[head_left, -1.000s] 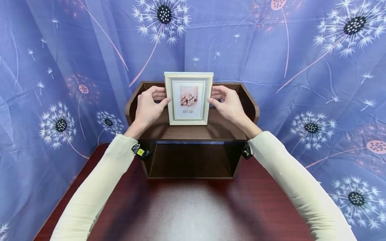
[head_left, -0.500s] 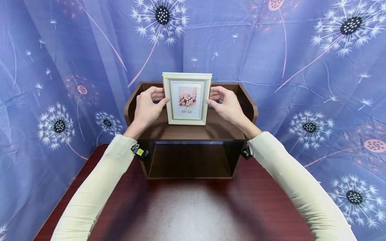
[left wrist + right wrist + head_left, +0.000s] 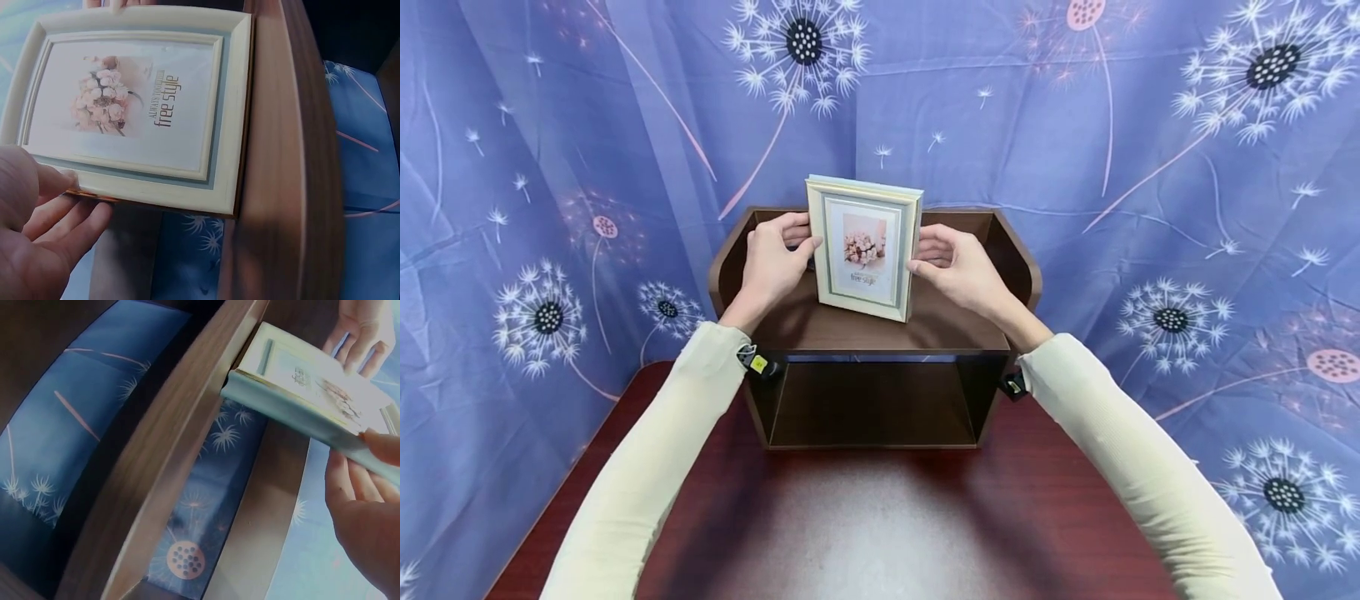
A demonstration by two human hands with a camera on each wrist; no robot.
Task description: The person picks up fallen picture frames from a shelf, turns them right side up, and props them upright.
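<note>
A cream picture frame [image 3: 863, 247] with a grey-blue inner border and a print of pink flowers stands upright on the top shelf, turned at a slight angle. My left hand [image 3: 777, 260] holds its left edge, thumb at the front and fingers behind. On the opposite edge my right hand [image 3: 958, 268] pinches the frame in the same way. In the left wrist view the picture frame [image 3: 144, 103] shows its lettered print, and its lower edge meets the shelf. The right wrist view shows the frame's thick side [image 3: 294, 422] by my right thumb and fingers.
The brown two-tier shelf [image 3: 880, 340] has raised side panels and a lower compartment. It stands on a dark red table [image 3: 880, 517]. A blue curtain [image 3: 970, 150] with dandelion prints hangs behind and on both sides.
The picture frame has turned, its right side swinging nearer to me and its left side farther back. My right hand has come slightly down and forward with it; the left stays on its edge.
</note>
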